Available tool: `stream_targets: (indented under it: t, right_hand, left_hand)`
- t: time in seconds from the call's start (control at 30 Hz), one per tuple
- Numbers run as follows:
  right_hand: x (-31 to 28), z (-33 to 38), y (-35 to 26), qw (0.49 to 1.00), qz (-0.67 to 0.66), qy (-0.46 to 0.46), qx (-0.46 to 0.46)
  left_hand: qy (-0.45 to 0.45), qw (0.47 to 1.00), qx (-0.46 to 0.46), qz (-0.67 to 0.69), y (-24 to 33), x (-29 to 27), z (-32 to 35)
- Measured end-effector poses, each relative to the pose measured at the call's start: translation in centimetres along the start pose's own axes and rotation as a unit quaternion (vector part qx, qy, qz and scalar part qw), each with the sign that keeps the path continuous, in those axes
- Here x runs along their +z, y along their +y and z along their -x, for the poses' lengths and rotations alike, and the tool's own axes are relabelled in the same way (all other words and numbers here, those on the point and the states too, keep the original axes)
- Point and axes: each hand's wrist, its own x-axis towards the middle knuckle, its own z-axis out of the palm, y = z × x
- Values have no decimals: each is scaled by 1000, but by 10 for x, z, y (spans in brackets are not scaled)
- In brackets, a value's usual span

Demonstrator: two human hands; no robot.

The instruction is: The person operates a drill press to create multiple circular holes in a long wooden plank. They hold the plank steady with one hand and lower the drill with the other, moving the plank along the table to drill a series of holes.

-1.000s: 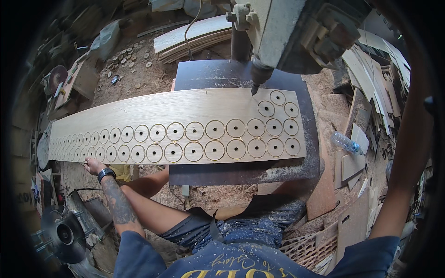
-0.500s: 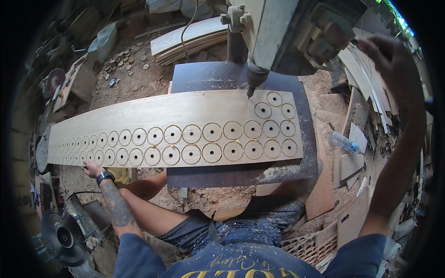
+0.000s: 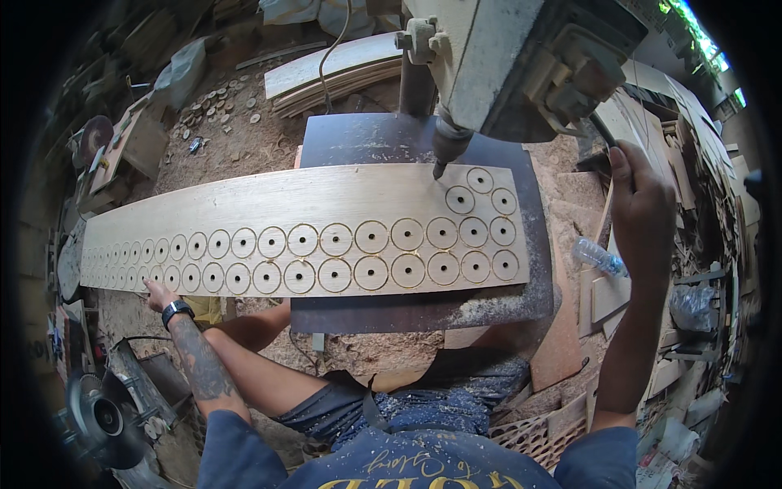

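A long pale plywood board (image 3: 244, 196) lies across the dark table (image 3: 358, 138) of a drill press (image 3: 489, 73). Rings with a dark centre hole are cut in it: two full rows along its near side and a few more at the far right. Over a bare part of the board, the chuck (image 3: 450, 145) points its bit down close to the surface; whether it touches I cannot tell. My left hand (image 3: 161, 295) grips the board's near edge towards its left end. At the right, my right hand (image 3: 639, 191) is wrapped round the press's feed lever (image 3: 604, 129).
Sawdust and cut discs (image 3: 218, 104) litter the floor at the far left. Behind the press sits a stack of boards (image 3: 338, 73). A plastic bottle (image 3: 599, 256) and wood offcuts lie at the right. A round fan-like machine (image 3: 106, 414) stands at the lower left.
My right hand has come down and inward with the lever, and the chuck and bit sit slightly lower over the board. My left hand stays on the board's edge.
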Motion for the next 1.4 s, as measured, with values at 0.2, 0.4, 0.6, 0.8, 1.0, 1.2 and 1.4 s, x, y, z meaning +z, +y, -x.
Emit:
stream_targets:
  t: [0.2, 0.4, 0.6, 0.8, 1.0, 1.2, 1.4]
  right_hand:
    - [9, 13, -4, 999, -10, -41, 27]
    - [-3, -7, -8, 990, 60, -120, -34]
    - [15, -22, 0, 977, -30, -205, 47]
    - [53, -9, 8, 953, -183, -208, 125]
    - [84, 4, 15, 958, -252, -113, 80]
    - [109, 12, 22, 951, -291, -84, 56]
    - [126, 14, 18, 949, -302, -56, 67]
  left_hand:
    - [1, 1000, -13, -11, 0, 1, -8]
    - [-5, 999, -28, -23, 2, 0, -9]
    - [-8, 999, -40, -32, 3, 0, -8]
    - [-12, 998, -44, -46, 4, -1, -9]
    - [-22, 997, -50, -60, 5, -3, -8]
    - [-12, 996, -56, -72, 10, -2, -3]
    - [-12, 996, -49, -75, 9, -1, 2]
